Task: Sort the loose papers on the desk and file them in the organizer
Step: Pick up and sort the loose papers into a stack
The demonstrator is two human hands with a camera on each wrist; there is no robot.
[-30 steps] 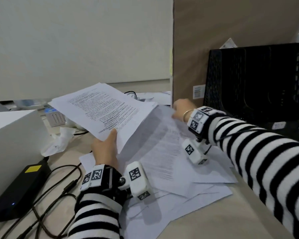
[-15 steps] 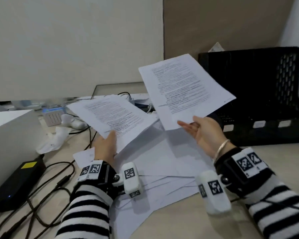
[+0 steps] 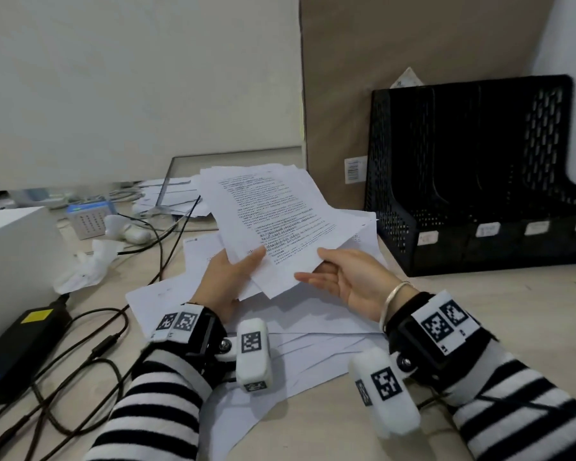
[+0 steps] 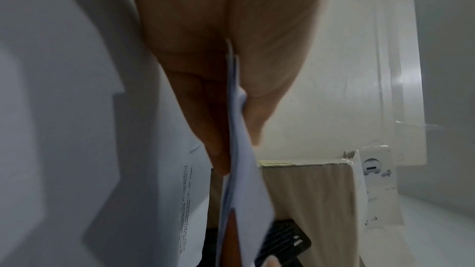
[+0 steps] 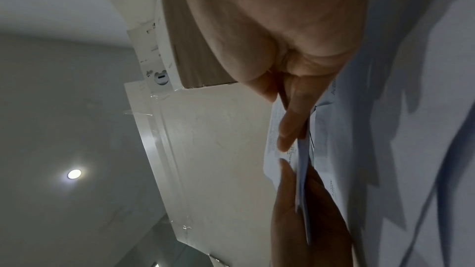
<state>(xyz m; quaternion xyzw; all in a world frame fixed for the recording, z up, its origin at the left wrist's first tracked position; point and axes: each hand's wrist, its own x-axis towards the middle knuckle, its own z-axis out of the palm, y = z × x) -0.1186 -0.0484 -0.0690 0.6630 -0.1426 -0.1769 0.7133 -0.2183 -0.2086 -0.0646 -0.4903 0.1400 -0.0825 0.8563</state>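
A stack of printed papers is held above the desk by both hands. My left hand pinches its near left corner, thumb on top. On the near right edge my right hand has its thumb on top and its fingers underneath. The left wrist view shows the left hand pinching the stack's sheets edge-on. In the right wrist view the right hand presses on the stack's edge. More loose papers lie spread on the desk below. The black mesh organizer stands to the right, its slots dark.
A black power adapter and tangled cables lie at the left front. A white box, crumpled tissue and a small grey device sit further left. A brown partition rises behind the organizer.
The right hand lifted a sheet from the desk pile, raised it, then brought it down and left onto the left hand's stack. Both hands now hold the stack together.
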